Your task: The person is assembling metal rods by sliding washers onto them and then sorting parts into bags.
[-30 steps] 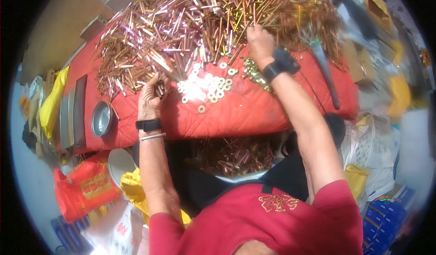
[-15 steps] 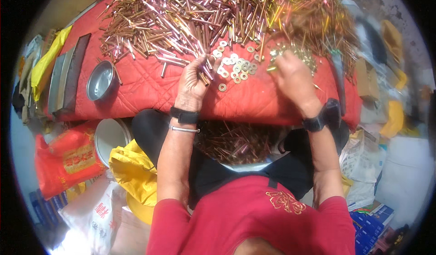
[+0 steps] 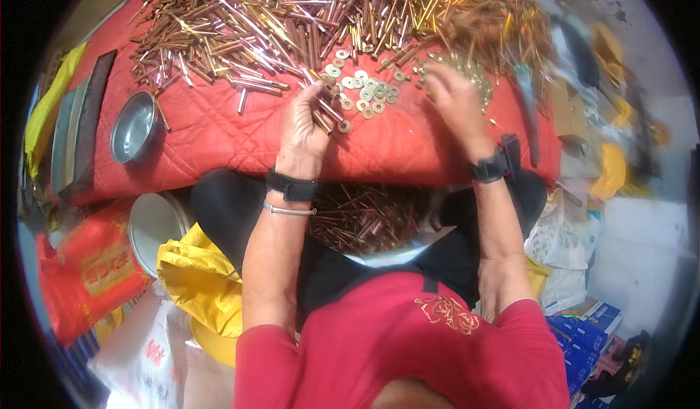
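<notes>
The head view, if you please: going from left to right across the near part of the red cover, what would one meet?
Dark slat, metal bowl, left hand, flat washers, right hand, long tapered tool.

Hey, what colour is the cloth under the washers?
The cloth is red with quilted lines, clearest in the head view.
</notes>
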Demonstrator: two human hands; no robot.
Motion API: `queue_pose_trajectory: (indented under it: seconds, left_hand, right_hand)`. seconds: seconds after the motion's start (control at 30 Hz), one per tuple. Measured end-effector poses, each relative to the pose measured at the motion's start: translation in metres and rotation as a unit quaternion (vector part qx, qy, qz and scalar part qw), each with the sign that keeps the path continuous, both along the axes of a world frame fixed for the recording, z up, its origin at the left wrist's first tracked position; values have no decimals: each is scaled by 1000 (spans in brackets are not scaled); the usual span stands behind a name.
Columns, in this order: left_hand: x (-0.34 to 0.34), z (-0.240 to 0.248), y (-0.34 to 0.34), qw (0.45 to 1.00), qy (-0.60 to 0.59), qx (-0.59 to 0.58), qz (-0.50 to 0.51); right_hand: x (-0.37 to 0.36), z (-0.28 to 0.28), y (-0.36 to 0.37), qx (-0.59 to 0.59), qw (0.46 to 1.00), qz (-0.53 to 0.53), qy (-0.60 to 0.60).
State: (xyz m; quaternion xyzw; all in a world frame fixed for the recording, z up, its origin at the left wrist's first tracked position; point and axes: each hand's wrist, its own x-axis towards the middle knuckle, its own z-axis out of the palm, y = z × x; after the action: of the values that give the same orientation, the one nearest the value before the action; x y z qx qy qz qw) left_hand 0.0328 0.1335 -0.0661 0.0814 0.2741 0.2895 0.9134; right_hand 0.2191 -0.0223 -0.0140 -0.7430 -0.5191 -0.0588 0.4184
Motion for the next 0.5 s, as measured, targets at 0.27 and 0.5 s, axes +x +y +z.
queue_pose_trajectory:
  seconds: [0.27, 0.5]
  left_hand:
    - [-4, 3, -12, 999, -41, 31, -17]
    - [-8, 4, -12, 998, 11, 52, -35]
  right_hand:
    - [-21, -20, -9, -141, 986, 57, -68]
    - [-17, -7, 8, -235, 966, 89, -57]
